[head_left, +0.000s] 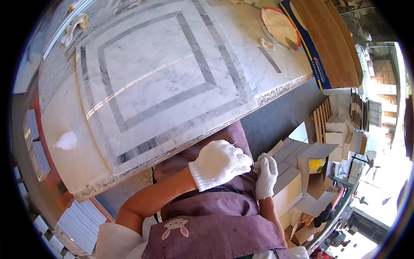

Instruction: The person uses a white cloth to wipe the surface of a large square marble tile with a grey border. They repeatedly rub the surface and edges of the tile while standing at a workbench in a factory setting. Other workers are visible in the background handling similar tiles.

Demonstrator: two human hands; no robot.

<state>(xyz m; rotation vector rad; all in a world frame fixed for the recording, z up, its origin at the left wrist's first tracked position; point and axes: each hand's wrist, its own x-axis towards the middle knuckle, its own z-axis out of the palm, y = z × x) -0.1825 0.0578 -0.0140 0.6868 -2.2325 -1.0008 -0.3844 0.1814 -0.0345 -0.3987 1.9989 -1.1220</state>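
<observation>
Both my hands wear white knit gloves and meet in front of my purple apron [207, 235], just off the near edge of the slab. My left hand [221, 166] is curled closed, back of the glove up, so anything in its fingers is hidden. Close beside it, the fingertips of my right hand [266, 175] are pinched together. A pale narrow strip [274, 148] shows just past those fingertips; I cannot tell whether it is held or lies behind. Beyond my hands lies a polished marble panel [151, 73] with grey inlaid frames, touched by neither hand.
A white squeeze bottle [66, 140] lies at the left. At the far right are a red-rimmed bowl [280, 26], a metal ruler [270, 60] and a cardboard box [330, 41]. Open cartons [289, 190] stand at my right, stacked white tiles [79, 226] lower left. A glove [74, 29] lies far left.
</observation>
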